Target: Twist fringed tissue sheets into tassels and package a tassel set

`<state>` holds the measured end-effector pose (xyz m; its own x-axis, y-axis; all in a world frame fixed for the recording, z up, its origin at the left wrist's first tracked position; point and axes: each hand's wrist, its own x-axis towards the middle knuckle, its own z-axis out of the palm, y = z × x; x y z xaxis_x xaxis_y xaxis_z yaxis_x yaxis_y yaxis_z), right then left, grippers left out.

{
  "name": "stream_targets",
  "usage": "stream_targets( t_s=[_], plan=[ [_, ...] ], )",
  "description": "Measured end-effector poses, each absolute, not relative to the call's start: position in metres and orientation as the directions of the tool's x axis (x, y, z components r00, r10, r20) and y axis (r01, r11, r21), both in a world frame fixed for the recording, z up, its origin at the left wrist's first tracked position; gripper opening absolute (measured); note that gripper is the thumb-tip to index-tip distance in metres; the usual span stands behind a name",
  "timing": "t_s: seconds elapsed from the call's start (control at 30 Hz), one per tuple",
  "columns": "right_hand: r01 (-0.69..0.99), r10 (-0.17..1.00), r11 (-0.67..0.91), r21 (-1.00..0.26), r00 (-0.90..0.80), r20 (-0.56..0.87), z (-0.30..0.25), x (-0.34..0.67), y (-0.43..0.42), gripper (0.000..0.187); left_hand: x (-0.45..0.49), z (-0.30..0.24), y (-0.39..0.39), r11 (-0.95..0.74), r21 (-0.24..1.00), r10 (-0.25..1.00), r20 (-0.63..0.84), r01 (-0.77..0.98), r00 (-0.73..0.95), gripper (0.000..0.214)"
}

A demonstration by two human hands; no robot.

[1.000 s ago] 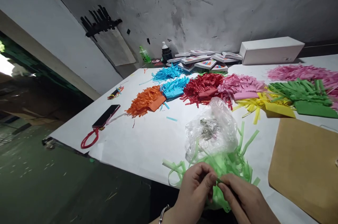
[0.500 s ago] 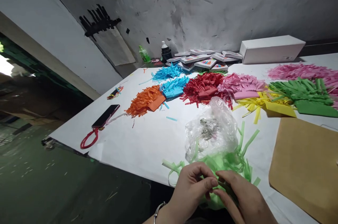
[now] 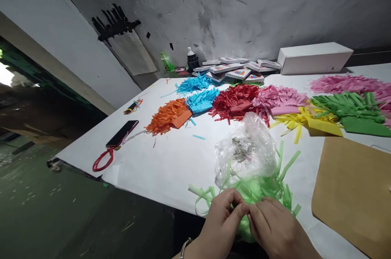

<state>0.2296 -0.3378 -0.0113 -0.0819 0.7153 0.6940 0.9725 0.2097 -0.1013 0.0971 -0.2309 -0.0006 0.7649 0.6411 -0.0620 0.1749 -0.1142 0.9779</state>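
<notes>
My left hand point(image 3: 221, 220) and my right hand point(image 3: 275, 230) meet at the table's near edge, fingers pinched together on a bunch of light green fringed paper point(image 3: 259, 189). Its cut strips fan out over the white table point(image 3: 171, 161). Just behind the green paper lies a crumpled clear plastic bag point(image 3: 246, 149) with small metal pieces inside. A bracelet shows on my left wrist.
Piles of fringed paper run across the middle: orange point(image 3: 168, 116), blue point(image 3: 200, 100), red point(image 3: 235, 100), pink point(image 3: 281, 100), yellow point(image 3: 305, 122), dark green point(image 3: 351, 110). A brown sheet point(image 3: 351, 194) lies right. A phone point(image 3: 122, 133) with a red cord sits left. Small boxes point(image 3: 238, 69) and a white box point(image 3: 314, 57) stand by the wall.
Both hands have drawn closer together on the green paper, and my right hand's fingers have curled over the bunch. The rest of the table is unchanged.
</notes>
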Motion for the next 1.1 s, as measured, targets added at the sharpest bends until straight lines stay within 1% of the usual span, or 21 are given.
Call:
stream_targets(
  t_s=[0.13, 0.2, 0.27, 0.37, 0.43, 0.5, 0.53, 0.57, 0.63, 0.67, 0.7, 0.77, 0.8, 0.83, 0.9, 0.93, 0.97, 1.0, 1.03, 1.07, 1.1],
  plan=[
    [0.970, 0.731, 0.209, -0.126, -0.069, 0.679, -0.007, 0.236, -0.340, 0.025, 0.095, 0.007, -0.231, -0.294, 0.948, 0.635, 0.100, 0.120, 0.766, 0.036],
    [0.969, 0.734, 0.207, -0.137, -0.062, 0.676, -0.004, 0.238, -0.341, 0.022, 0.095, 0.009, -0.231, -0.344, 0.935, 0.627, 0.160, 0.087, 0.763, 0.033],
    [0.967, 0.732, 0.205, -0.151, -0.049, 0.680, -0.002, 0.239, -0.343, 0.020, 0.096, 0.007, -0.233, -0.332, 0.942, 0.619, 0.174, 0.055, 0.766, 0.030],
    [0.959, 0.724, 0.183, -0.215, 0.017, 0.690, -0.003, 0.243, -0.352, 0.012, 0.096, 0.006, -0.232, -0.218, 0.976, 0.627, 0.136, 0.005, 0.767, 0.028],
    [0.944, 0.682, 0.101, -0.314, 0.164, 0.713, -0.007, 0.248, -0.361, 0.033, 0.093, 0.010, -0.223, -0.140, 0.990, 0.707, 0.121, -0.031, 0.697, 0.028],
    [0.922, 0.620, 0.020, -0.388, 0.293, 0.728, -0.013, 0.252, -0.371, 0.047, 0.086, 0.018, -0.203, -0.125, 0.988, 0.839, 0.151, -0.085, 0.523, 0.028],
    [0.926, 0.617, 0.009, -0.377, 0.291, 0.731, -0.016, 0.254, -0.374, 0.047, 0.080, 0.024, -0.188, -0.158, 0.981, 0.900, 0.188, -0.109, 0.393, 0.029],
    [0.947, 0.644, 0.034, -0.320, 0.224, 0.731, -0.019, 0.256, -0.377, 0.044, 0.074, 0.029, -0.171, -0.202, 0.972, 0.938, 0.228, -0.123, 0.262, 0.031],
    [0.979, 0.731, 0.151, -0.139, -0.016, 0.682, -0.025, 0.258, -0.379, 0.030, 0.057, 0.039, -0.131, -0.353, 0.934, 0.935, 0.353, -0.061, -0.008, 0.035],
    [0.976, 0.755, 0.211, -0.054, -0.128, 0.643, -0.028, 0.260, -0.379, 0.025, 0.049, 0.041, -0.112, -0.392, 0.919, 0.919, 0.389, -0.037, -0.068, 0.034],
    [0.969, 0.762, 0.248, 0.016, -0.206, 0.613, -0.031, 0.261, -0.378, 0.024, 0.040, 0.042, -0.094, -0.414, 0.910, 0.906, 0.411, -0.009, -0.101, 0.032],
    [0.960, 0.764, 0.256, 0.110, -0.271, 0.585, -0.037, 0.264, -0.378, 0.028, 0.027, 0.039, -0.071, -0.433, 0.898, 0.894, 0.439, 0.081, -0.090, 0.028],
    [0.962, 0.769, 0.240, 0.133, -0.272, 0.579, -0.039, 0.265, -0.379, 0.029, 0.023, 0.035, -0.068, -0.441, 0.887, 0.890, 0.452, 0.136, -0.061, 0.033],
    [0.963, 0.771, 0.226, 0.146, -0.269, 0.577, -0.041, 0.265, -0.380, 0.030, 0.022, 0.029, -0.072, -0.452, 0.871, 0.885, 0.465, 0.192, -0.024, 0.044],
    [0.972, 0.779, 0.193, 0.133, -0.234, 0.582, -0.043, 0.262, -0.381, 0.031, 0.027, 0.016, -0.097, -0.507, 0.816, 0.859, 0.504, 0.278, 0.090, 0.065],
    [0.979, 0.785, 0.170, 0.111, -0.203, 0.585, -0.044, 0.259, -0.381, 0.032, 0.034, 0.009, -0.117, -0.552, 0.782, 0.834, 0.523, 0.291, 0.176, 0.063],
    [0.987, 0.794, 0.140, 0.080, -0.161, 0.586, -0.045, 0.256, -0.380, 0.032, 0.042, 0.002, -0.139, -0.623, 0.732, 0.777, 0.541, 0.274, 0.323, 0.054],
    [0.994, 0.804, 0.105, 0.043, -0.110, 0.584, -0.046, 0.252, -0.379, 0.030, 0.051, -0.004, -0.161, -0.774, 0.606, 0.568, 0.541, 0.180, 0.620, 0.042],
    [0.998, 0.812, 0.066, 0.001, -0.055, 0.581, -0.048, 0.248, -0.378, 0.028, 0.061, -0.010, -0.182, -0.871, 0.491, 0.282, 0.480, 0.012, 0.830, 0.035],
    [0.999, 0.818, 0.025, -0.040, 0.003, 0.576, -0.051, 0.245, -0.376, 0.026, 0.071, -0.015, -0.200, -0.897, 0.422, 0.055, 0.405, -0.133, 0.913, 0.027],
    [0.997, 0.816, -0.016, -0.072, 0.055, 0.575, -0.055, 0.243, -0.375, 0.025, 0.079, -0.019, -0.213, -0.898, 0.399, -0.047, 0.335, -0.187, 0.941, 0.020]
  ],
)
